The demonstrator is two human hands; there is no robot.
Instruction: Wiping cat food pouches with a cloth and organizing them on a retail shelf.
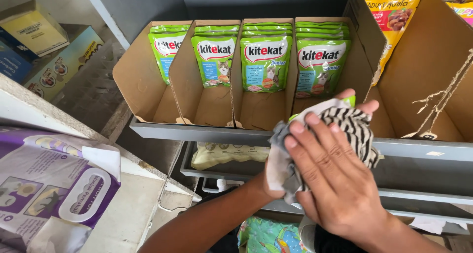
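Cloth (345, 122), zebra-striped, centre right of frame: pressed flat by right hand (327, 176) around a green pouch (349, 101), which left hand (276, 176) grips from beneath. Cardboard trays (148, 93) of pouches behind. Advice: support pouch underneath, wipe with even strokes.

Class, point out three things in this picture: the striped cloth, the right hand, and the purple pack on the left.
striped cloth (355, 127), head view, striped top.
right hand (327, 184), head view, back of hand.
purple pack (42, 184), head view, front face.
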